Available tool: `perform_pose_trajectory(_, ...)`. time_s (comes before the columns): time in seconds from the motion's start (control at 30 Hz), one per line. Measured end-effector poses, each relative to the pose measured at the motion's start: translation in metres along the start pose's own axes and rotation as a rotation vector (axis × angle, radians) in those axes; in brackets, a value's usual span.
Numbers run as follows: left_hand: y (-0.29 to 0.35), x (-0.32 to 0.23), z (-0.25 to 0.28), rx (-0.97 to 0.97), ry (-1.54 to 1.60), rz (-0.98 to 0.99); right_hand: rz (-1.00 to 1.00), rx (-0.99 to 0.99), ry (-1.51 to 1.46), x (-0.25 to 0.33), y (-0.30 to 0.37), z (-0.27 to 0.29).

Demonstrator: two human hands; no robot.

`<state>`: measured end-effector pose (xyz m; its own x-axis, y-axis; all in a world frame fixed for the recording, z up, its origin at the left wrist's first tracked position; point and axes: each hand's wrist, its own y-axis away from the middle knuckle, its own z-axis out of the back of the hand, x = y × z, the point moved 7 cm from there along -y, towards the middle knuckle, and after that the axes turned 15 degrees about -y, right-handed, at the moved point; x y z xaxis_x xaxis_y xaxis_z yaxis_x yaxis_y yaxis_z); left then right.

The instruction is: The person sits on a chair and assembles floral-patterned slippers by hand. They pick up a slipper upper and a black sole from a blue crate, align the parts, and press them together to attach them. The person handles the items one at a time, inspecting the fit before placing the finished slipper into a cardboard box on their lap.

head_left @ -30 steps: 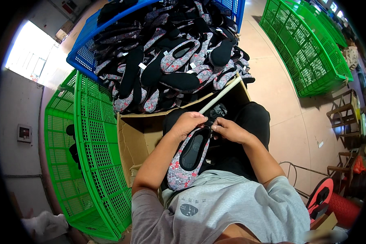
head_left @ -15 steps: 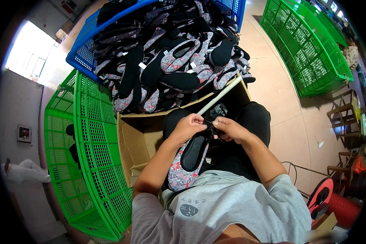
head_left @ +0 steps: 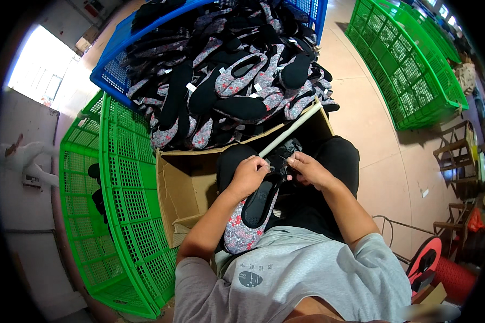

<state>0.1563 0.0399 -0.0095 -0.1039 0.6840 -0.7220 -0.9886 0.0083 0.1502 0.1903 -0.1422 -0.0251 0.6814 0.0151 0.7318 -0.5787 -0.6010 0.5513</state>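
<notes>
Standing at the left on the floor [head_left: 364,107], a green mesh crate [head_left: 129,207] is occupying the height of the scene; another green crate [head_left: 399,64] is standing at the far right. A blue crate [head_left: 111,74] is standing at the far side. A heap of floral shoes [head_left: 241,105] with black soles is filling it and overhanging its near side. An open cardboard box [head_left: 176,185] is standing nearer. A pale rod [head_left: 293,126] is slanting across its right part. The handled shoe [head_left: 240,231], floral with a dark insole, is resting over the lap [head_left: 307,215], toe pointing near. The left hand [head_left: 249,176] is grasping its heel end. The right hand [head_left: 310,171] is bending its fingers just right of the heel; its grip cannot be told.
</notes>
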Motion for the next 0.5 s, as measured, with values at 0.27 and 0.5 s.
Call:
perform_pose_trajectory(0.27,0.000,0.009,-0.005,-0.032,0.026,0.057,0.025,-0.010,0.008,0.004,0.004,0.002)
perform_pose_trajectory(0.5,0.002,0.012,-0.006,-0.050,0.101,0.074,0.244,-0.227,-0.128,0.011,-0.001,0.024)
